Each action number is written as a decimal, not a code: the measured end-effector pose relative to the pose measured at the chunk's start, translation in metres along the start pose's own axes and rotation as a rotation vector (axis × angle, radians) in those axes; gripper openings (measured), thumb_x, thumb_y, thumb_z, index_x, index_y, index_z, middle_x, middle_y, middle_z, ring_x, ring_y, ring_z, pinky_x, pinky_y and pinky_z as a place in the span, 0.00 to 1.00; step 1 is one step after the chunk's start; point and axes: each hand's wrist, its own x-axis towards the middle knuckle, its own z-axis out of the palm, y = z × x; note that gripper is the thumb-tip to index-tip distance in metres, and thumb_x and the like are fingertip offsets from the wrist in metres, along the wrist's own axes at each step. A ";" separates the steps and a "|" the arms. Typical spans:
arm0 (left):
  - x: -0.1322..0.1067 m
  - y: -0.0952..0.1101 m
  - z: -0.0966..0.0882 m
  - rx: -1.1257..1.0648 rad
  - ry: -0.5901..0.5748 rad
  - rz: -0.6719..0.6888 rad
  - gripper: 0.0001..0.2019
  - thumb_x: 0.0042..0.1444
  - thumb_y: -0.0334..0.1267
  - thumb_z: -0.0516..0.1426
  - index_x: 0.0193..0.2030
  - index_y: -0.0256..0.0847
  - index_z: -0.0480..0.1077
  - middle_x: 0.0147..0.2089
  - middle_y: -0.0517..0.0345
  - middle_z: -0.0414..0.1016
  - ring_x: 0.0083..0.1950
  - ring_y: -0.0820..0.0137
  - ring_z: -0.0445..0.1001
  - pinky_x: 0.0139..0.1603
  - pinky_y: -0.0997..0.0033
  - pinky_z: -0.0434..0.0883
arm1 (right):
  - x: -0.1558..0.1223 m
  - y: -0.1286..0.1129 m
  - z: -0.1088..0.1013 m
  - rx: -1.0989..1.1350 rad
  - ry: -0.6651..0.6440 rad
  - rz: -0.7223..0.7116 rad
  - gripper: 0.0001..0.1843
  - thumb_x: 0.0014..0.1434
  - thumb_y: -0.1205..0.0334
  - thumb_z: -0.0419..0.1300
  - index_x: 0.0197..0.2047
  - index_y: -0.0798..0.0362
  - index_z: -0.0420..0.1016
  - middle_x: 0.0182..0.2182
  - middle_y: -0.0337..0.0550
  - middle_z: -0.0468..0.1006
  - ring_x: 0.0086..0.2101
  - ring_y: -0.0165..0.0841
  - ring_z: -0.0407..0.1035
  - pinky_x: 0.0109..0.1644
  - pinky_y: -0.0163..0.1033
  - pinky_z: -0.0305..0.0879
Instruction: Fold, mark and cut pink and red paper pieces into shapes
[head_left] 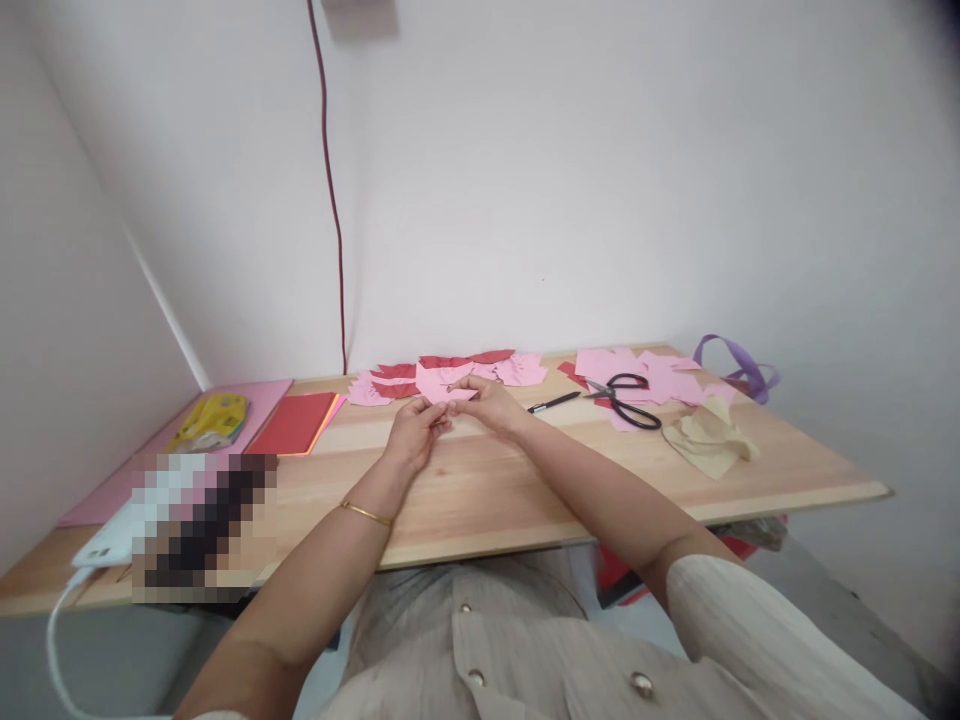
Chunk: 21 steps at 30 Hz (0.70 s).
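Observation:
Over the middle of the table, a pink paper piece point(439, 382) is held up between both hands. My left hand point(416, 430) pinches its lower edge, fingers closed. From the other side, my right hand point(487, 403) grips the same paper, its thumb close to the left fingertips. Just beyond lie pink and red paper cutouts point(394, 388) with jagged edges, partly hidden by the held piece. A black pen point(555, 402) rests to the right of my right hand. Farther right, black-handled scissors point(616, 398) lie with their handles spread on pink paper scraps.
Pink paper scraps point(667, 380), a crumpled beige paper point(712, 438) and a purple ribbon point(742, 362) are at the right. On the left are red paper sheets point(292, 422), a yellow packet point(214, 420) and a white device with a cable point(109, 535). A wall borders the wooden table point(480, 510).

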 end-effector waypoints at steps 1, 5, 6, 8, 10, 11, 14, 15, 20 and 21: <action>0.001 -0.001 -0.001 0.024 0.003 0.025 0.13 0.35 0.39 0.68 0.26 0.36 0.71 0.23 0.60 0.70 0.25 0.76 0.67 0.32 0.73 0.68 | 0.000 0.000 0.000 0.009 -0.010 0.007 0.15 0.46 0.58 0.65 0.39 0.52 0.72 0.28 0.36 0.77 0.31 0.31 0.73 0.41 0.38 0.66; 0.004 -0.003 -0.004 0.143 0.008 0.095 0.12 0.37 0.39 0.67 0.23 0.36 0.70 0.23 0.60 0.70 0.25 0.76 0.66 0.30 0.75 0.66 | -0.003 -0.002 -0.001 0.019 -0.033 -0.011 0.11 0.50 0.56 0.62 0.35 0.53 0.73 0.27 0.37 0.77 0.32 0.30 0.71 0.42 0.37 0.66; 0.004 -0.003 -0.004 0.144 0.004 0.089 0.12 0.37 0.39 0.68 0.23 0.36 0.70 0.22 0.61 0.70 0.25 0.76 0.66 0.30 0.75 0.66 | -0.003 -0.001 -0.001 0.008 -0.031 -0.023 0.10 0.50 0.56 0.61 0.33 0.54 0.73 0.26 0.38 0.76 0.31 0.30 0.71 0.42 0.37 0.66; 0.003 -0.003 -0.004 0.091 -0.016 0.055 0.12 0.37 0.39 0.68 0.25 0.35 0.71 0.23 0.61 0.70 0.26 0.76 0.67 0.31 0.74 0.68 | -0.002 0.000 0.000 0.002 -0.015 -0.035 0.10 0.51 0.56 0.61 0.31 0.54 0.72 0.26 0.38 0.76 0.30 0.29 0.70 0.42 0.37 0.65; 0.001 -0.002 -0.002 0.027 -0.031 0.021 0.14 0.36 0.39 0.68 0.29 0.35 0.73 0.25 0.60 0.71 0.27 0.75 0.68 0.33 0.73 0.69 | -0.002 0.001 0.001 0.031 0.005 -0.033 0.10 0.51 0.56 0.61 0.32 0.54 0.72 0.25 0.37 0.75 0.30 0.29 0.70 0.41 0.37 0.66; 0.001 -0.001 -0.001 0.013 -0.033 0.013 0.14 0.36 0.39 0.68 0.30 0.35 0.73 0.26 0.59 0.72 0.28 0.75 0.69 0.33 0.73 0.69 | -0.001 0.002 0.002 0.049 0.008 -0.032 0.10 0.51 0.56 0.61 0.32 0.53 0.72 0.25 0.37 0.75 0.30 0.29 0.70 0.41 0.37 0.66; 0.000 -0.001 -0.001 0.036 -0.026 0.019 0.14 0.36 0.39 0.68 0.29 0.35 0.73 0.27 0.57 0.73 0.28 0.75 0.69 0.33 0.73 0.68 | 0.000 0.004 0.003 0.082 -0.009 -0.025 0.09 0.51 0.56 0.61 0.32 0.53 0.71 0.26 0.37 0.75 0.30 0.29 0.71 0.41 0.36 0.66; 0.001 -0.001 -0.002 0.056 -0.024 0.031 0.14 0.36 0.39 0.68 0.29 0.35 0.73 0.27 0.57 0.74 0.28 0.75 0.69 0.33 0.73 0.68 | 0.001 0.004 0.003 0.090 -0.020 -0.018 0.09 0.51 0.56 0.61 0.32 0.53 0.71 0.26 0.37 0.76 0.30 0.29 0.70 0.40 0.36 0.66; 0.003 -0.004 -0.004 0.155 -0.018 0.094 0.12 0.37 0.39 0.68 0.25 0.36 0.72 0.25 0.59 0.72 0.27 0.75 0.68 0.31 0.74 0.66 | 0.001 0.003 0.000 0.039 -0.063 -0.017 0.11 0.51 0.54 0.61 0.31 0.53 0.69 0.24 0.36 0.73 0.27 0.28 0.67 0.36 0.35 0.63; 0.003 -0.004 -0.004 0.148 -0.018 0.096 0.12 0.37 0.39 0.68 0.25 0.36 0.71 0.24 0.59 0.71 0.27 0.75 0.68 0.31 0.74 0.66 | 0.000 0.003 0.000 0.011 -0.063 -0.027 0.11 0.51 0.53 0.60 0.30 0.53 0.69 0.24 0.35 0.72 0.26 0.28 0.66 0.34 0.34 0.61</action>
